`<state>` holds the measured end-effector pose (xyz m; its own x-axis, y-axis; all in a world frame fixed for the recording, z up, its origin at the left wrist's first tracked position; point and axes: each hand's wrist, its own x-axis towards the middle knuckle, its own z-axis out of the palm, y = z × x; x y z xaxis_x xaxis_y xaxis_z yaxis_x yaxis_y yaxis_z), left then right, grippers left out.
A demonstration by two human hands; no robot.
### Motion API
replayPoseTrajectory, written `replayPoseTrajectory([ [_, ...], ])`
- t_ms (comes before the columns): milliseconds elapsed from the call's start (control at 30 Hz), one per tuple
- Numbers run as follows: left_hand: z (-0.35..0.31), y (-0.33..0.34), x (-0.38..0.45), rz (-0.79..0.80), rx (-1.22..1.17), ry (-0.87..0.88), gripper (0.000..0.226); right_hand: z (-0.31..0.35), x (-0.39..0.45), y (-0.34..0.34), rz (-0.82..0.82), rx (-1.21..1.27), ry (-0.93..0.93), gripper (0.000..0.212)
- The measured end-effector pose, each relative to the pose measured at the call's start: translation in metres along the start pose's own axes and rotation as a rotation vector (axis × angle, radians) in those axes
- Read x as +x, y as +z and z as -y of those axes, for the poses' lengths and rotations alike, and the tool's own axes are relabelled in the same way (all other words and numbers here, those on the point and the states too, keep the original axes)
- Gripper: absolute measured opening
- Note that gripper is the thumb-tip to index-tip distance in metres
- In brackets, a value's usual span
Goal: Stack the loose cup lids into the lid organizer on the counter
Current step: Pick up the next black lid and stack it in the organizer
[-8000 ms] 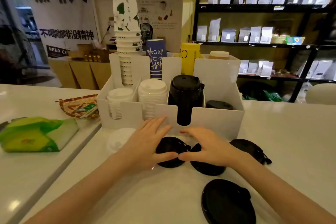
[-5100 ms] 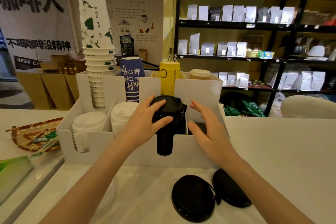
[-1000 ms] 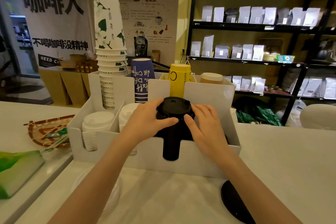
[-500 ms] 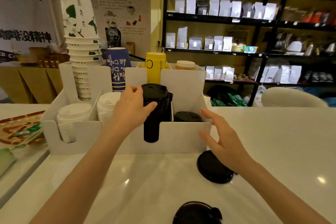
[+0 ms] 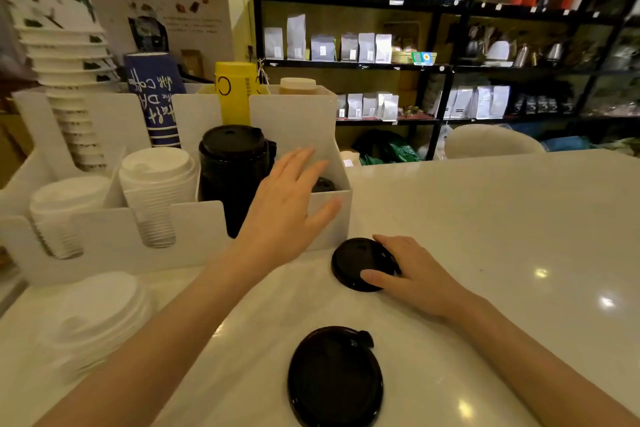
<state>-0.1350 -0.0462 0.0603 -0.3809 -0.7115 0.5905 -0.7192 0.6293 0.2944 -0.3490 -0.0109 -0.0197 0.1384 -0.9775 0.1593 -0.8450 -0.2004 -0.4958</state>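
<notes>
A white lid organizer (image 5: 104, 239) stands on the counter at left, holding a tall stack of black lids (image 5: 232, 163) and two stacks of white lids (image 5: 157, 184). My left hand (image 5: 287, 208) hovers open in front of its right compartment, where a short pile of black lids (image 5: 323, 185) lies. My right hand (image 5: 412, 270) grips a loose black lid (image 5: 356, 262) on the counter beside the organizer. A second, larger loose black lid (image 5: 334, 376) lies nearer to me. A pile of loose white lids (image 5: 93, 319) sits at lower left.
Stacks of paper cups (image 5: 65, 80), a blue cup stack (image 5: 154, 94) and a yellow one (image 5: 235, 90) rise behind the organizer. The white counter (image 5: 502, 236) stretches to the right. Black shelves (image 5: 433, 38) with bags stand beyond it.
My left hand has left the tall black lid stack and moved right. My right hand has come down onto the loose black lid and closed its fingers around it.
</notes>
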Motion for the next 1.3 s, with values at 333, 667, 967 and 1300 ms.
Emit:
replayPoseTrajectory([
  [333,-0.008,0.063,-0.033,0.427,-0.247,0.044,0.059,0.007,-0.001,-0.003,0.005,0.055,-0.029,0.048],
  [667,0.005,0.077,-0.039,0.431,-0.306,-0.054,0.066,0.006,0.000,-0.007,-0.011,0.195,0.003,0.035],
  [967,0.010,0.039,-0.015,0.492,-0.347,-0.091,0.065,0.020,-0.003,-0.019,-0.057,0.303,0.033,0.062],
  [1300,0.007,-0.032,0.006,0.167,-0.439,-0.056,0.064,0.076,0.017,-0.060,-0.145,0.419,-0.124,0.046],
])
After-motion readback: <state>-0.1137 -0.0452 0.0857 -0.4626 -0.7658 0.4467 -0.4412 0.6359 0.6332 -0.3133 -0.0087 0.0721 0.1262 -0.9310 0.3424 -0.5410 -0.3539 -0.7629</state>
